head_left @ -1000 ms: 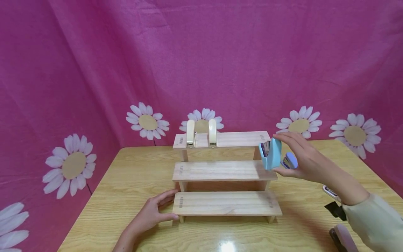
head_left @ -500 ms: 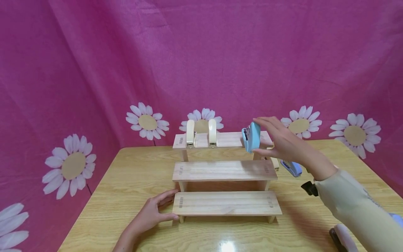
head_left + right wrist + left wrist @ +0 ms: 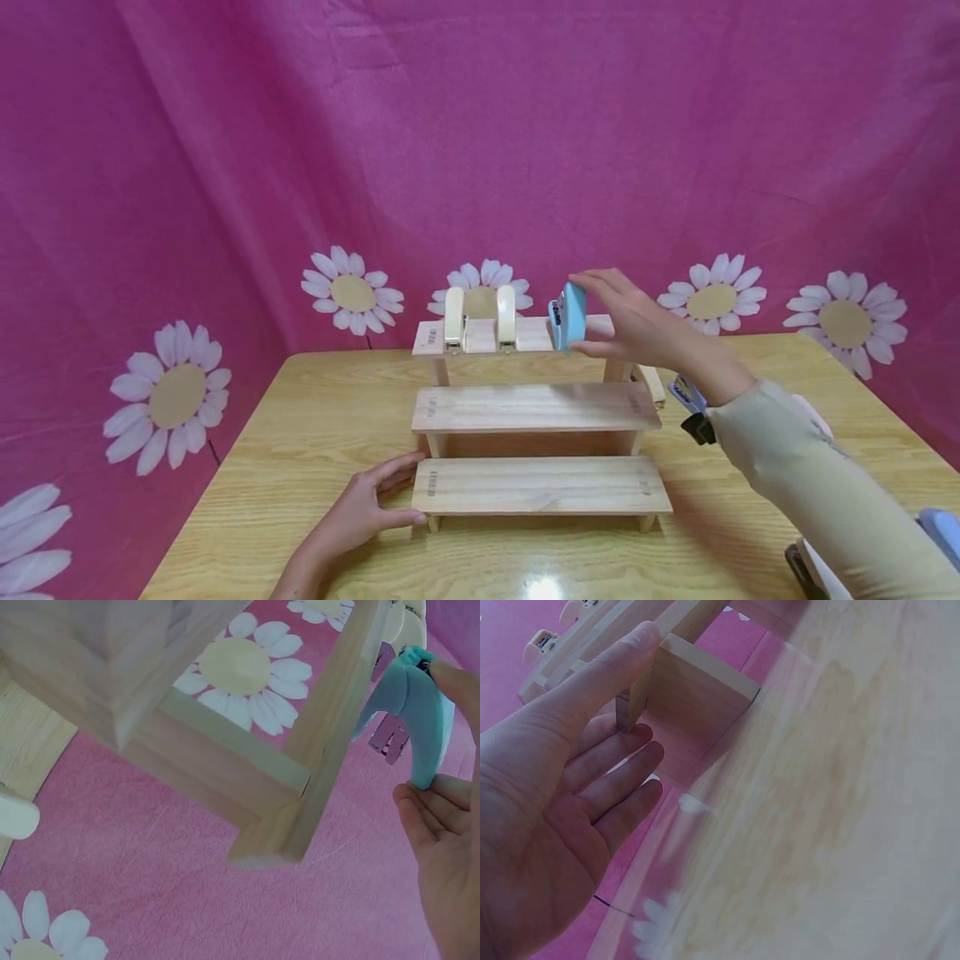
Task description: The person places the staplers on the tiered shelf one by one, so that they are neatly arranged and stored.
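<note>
Though pale blue outside, a curved stapler [image 3: 576, 317], dark and metallic inside.

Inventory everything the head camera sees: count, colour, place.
Wooden stand: 1, pale wood, centre of table
Standing staplers: 2, cream, stand's top tier, left half
Held stapler: 1, light blue, at top tier, in right hand
Table stapler: 1, cream, by stand's right side
Neighbouring stapler: 1, periwinkle, right of that
Partly hidden objects: 3, pale pink, blue, dark-and-pale, around sleeve
Table: 1, yellowish wood
Cloth: 1, magenta, background
Printed daisies: 6, white with yellowish centres, on cloth
Black piece: 1, at right cuff
Sleeve: 1, pale beige, right arm
Hands: 2, right on held stapler, left at bottom tier's left end
</note>
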`<control>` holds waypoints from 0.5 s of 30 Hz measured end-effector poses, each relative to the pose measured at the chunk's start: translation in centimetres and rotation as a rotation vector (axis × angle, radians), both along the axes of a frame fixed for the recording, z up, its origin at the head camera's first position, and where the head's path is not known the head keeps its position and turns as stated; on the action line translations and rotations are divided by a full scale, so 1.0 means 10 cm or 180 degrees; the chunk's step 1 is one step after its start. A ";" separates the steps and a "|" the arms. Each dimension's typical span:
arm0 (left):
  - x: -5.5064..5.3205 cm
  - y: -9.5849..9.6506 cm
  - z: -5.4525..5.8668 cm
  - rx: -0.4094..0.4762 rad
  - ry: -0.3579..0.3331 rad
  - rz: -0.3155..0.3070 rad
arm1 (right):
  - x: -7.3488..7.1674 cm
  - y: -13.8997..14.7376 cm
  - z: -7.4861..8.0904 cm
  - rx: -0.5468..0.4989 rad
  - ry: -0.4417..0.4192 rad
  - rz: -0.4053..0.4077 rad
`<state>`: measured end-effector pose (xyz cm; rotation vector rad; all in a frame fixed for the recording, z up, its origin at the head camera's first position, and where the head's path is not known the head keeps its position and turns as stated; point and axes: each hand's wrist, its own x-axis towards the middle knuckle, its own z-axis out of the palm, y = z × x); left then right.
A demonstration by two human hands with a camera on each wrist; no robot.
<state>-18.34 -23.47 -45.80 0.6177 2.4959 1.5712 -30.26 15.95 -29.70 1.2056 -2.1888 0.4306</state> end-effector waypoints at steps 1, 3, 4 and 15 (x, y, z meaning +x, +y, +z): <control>0.00 0.00 0.00 0.0006 -0.0001 -0.0004 | -0.01 -0.02 0.00 0.0016 -0.0027 0.0000; 0.00 0.00 -0.01 0.0010 -0.0003 -0.0001 | -0.02 -0.05 0.01 0.0057 -0.0115 -0.0033; 0.01 0.00 -0.01 0.0010 -0.0004 0.0003 | -0.03 -0.06 0.01 0.0075 -0.0163 -0.0053; 0.00 0.00 0.00 -0.0060 -0.0033 0.0032 | -0.05 -0.15 0.09 0.0276 -0.0752 -0.0303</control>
